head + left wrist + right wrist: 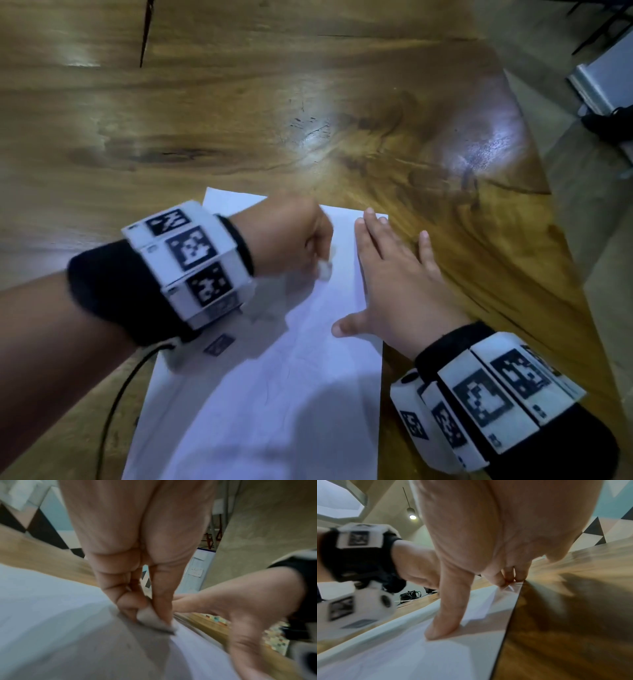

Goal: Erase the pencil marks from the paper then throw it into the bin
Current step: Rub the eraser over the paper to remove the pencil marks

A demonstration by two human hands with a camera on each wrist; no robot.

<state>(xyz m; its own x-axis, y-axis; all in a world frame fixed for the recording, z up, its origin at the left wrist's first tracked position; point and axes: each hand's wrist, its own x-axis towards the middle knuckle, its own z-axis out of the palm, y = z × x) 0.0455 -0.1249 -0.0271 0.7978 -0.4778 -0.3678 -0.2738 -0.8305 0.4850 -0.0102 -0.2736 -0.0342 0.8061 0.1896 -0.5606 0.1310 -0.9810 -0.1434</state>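
Note:
A white sheet of paper [274,394] with faint pencil lines lies on the wooden table [239,113]. My left hand [294,236] pinches a small white eraser [324,269] between thumb and fingers and presses it on the sheet's upper part; the left wrist view shows the eraser [150,619] touching the paper [51,608]. My right hand [394,274] lies flat with fingers straight on the sheet's right edge, holding it down. In the right wrist view its thumb [447,618] presses the paper [402,655]. The bin is not in view.
The table's right edge [548,212] runs diagonally close to my right hand, with floor beyond. A grey flat object [603,85] and dark chair legs sit on the floor at the far right. A black cable [113,404] hangs from my left wrist band.

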